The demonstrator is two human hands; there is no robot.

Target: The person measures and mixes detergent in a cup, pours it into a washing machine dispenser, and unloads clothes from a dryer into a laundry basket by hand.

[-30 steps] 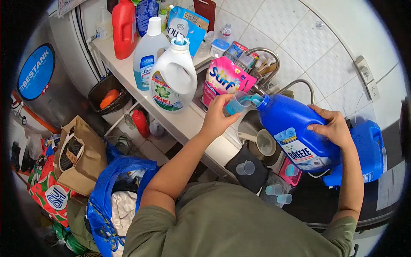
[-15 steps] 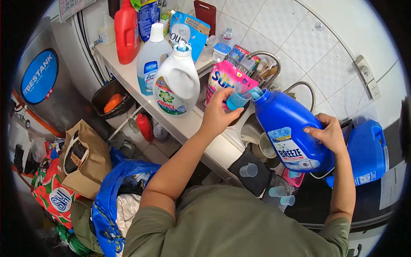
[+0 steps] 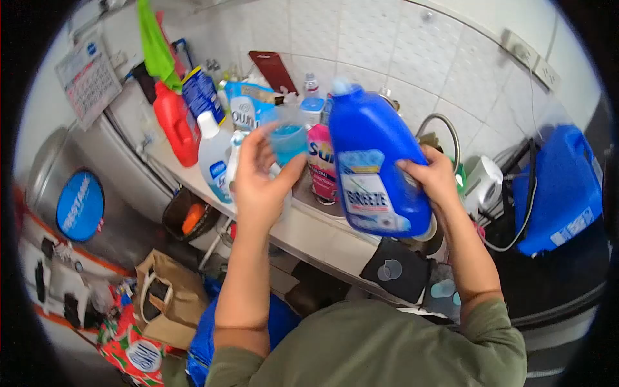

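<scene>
My left hand (image 3: pixel 261 180) is closed around a small clear plastic cup (image 3: pixel 289 143) with blue liquid in it. The cup is a little blurred. My right hand (image 3: pixel 435 179) grips the handle of a large blue Breeze detergent bottle (image 3: pixel 377 138), which stands nearly upright in the air with its spout at the top. A gap separates cup and bottle. Behind them is a pink Surf pouch (image 3: pixel 321 168), partly covered. My left hand and wrist hide most of a white bottle on the counter.
Along the counter (image 3: pixel 309 235) stand a red jug (image 3: pixel 175 126), a clear bottle of blue liquid (image 3: pixel 216 158) and a blue Downy pouch (image 3: pixel 248 103). A clear cup lies on a black cloth (image 3: pixel 403 267). At right are a faucet (image 3: pixel 454 132) and a blue container (image 3: pixel 558 187).
The blue bottle has gone from tilted over the cup to nearly upright, its spout now away from the cup. My left hand has moved left with the cup. The camera view has shifted.
</scene>
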